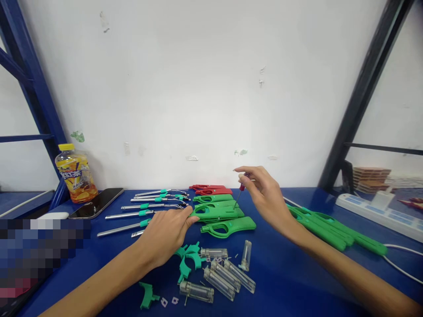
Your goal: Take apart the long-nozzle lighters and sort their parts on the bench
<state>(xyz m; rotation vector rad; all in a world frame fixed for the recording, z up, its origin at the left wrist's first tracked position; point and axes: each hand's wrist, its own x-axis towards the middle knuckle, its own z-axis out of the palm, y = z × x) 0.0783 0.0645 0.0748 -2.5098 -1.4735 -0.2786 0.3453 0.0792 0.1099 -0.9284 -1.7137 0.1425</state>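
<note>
My left hand [170, 233] grips the front end of a green lighter casing [218, 213], thumb on its near side. In my right hand [262, 193] is a small screwdriver [242, 187] with a dark red handle, pinched upright between the fingers. Its thin shaft points down at the rear part of that casing; whether the tip sits in a screw is too small to tell. Another green casing [231, 225] lies just in front, and more green and red casings [211, 191] lie behind. Metal lighter tubes [124, 215] with teal collars and wires are left of my left hand.
Clear fuel tanks [220, 284] and teal trigger pieces [188, 259] lie near the front. More green casings [330, 226] are under my right forearm's far side, beside a white power strip [380, 211]. A phone [97, 203] and a drink bottle [76, 174] stand left.
</note>
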